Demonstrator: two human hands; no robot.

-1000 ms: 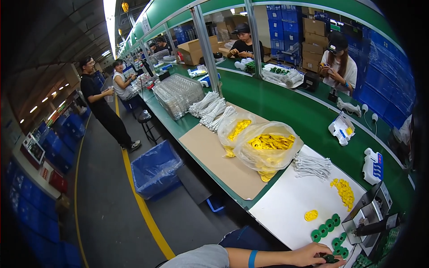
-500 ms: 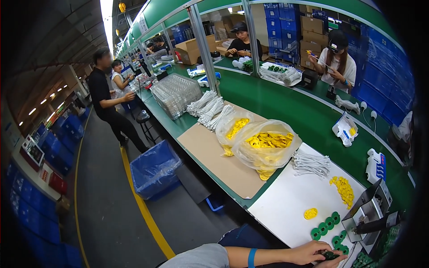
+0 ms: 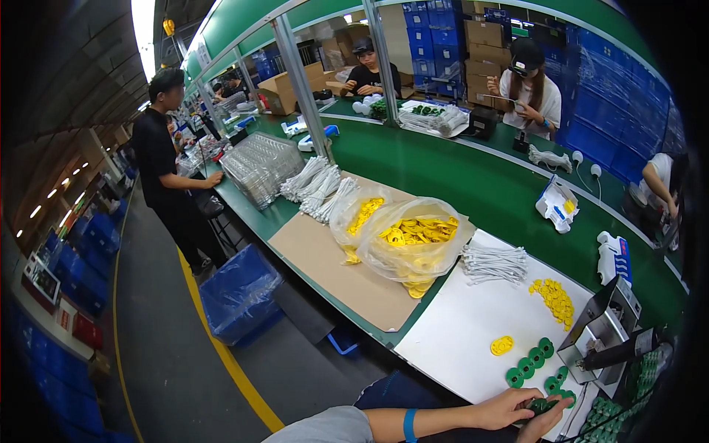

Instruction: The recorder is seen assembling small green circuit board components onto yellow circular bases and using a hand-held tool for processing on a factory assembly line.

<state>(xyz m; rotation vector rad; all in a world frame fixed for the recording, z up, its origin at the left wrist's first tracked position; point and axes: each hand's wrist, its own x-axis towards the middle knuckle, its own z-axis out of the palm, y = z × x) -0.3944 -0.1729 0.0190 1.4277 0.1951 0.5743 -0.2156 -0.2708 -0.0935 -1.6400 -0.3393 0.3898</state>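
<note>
At the lower right, my left hand and my right hand are close together over the white work sheet. Between their fingers sits a dark green round part, partly covered by the fingers. Several green round parts with dark centres lie in a row just beyond my hands, and a second group of green round parts lies next to my right fingers. A single yellow oval piece rests farther off, with a pile of small yellow pieces beyond it.
A metal fixture stands right of my hands, beside more green parts. Bundled white cables and clear bags of yellow parts lie farther left. A blue bin is on the floor. Other people work across the bench.
The whole view has shifted slightly, so the bench sits farther left. My hands stay together on the green part. The standing person at left has a hand lower, at the bench edge.
</note>
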